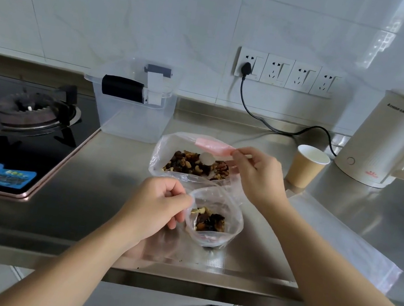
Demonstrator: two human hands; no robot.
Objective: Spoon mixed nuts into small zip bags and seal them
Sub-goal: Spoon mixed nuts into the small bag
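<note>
The small bag [214, 221] stands open on the steel desk [99, 189] near its front edge, with a low heap of nuts [211, 221] in the bottom, so it is perhaps a quarter full. The left hand [158, 204] pinches its near-left rim between thumb and curled fingers and holds the mouth wide. Just behind it the big bag [189, 161] lies with its mouth toward the person, full of mixed nuts. The right hand [258, 175] is curled round a thin handle at the pink zip strip [214, 146] of the big bag; the pale round shape over the nuts looks like the spoon [206, 159] bowl. Both bags are thin, limp film: light, slippery, with no stiffness of their own, so the small one will likely slump or tip if the rim is let go while it holds so little. The rim by the zip track is the firmest place to hold. The nuts are loose, hard and will roll if spilled. More flat bags [355, 246] lie to the right, and a paper cup [306, 169] stands near the right hand.
</note>
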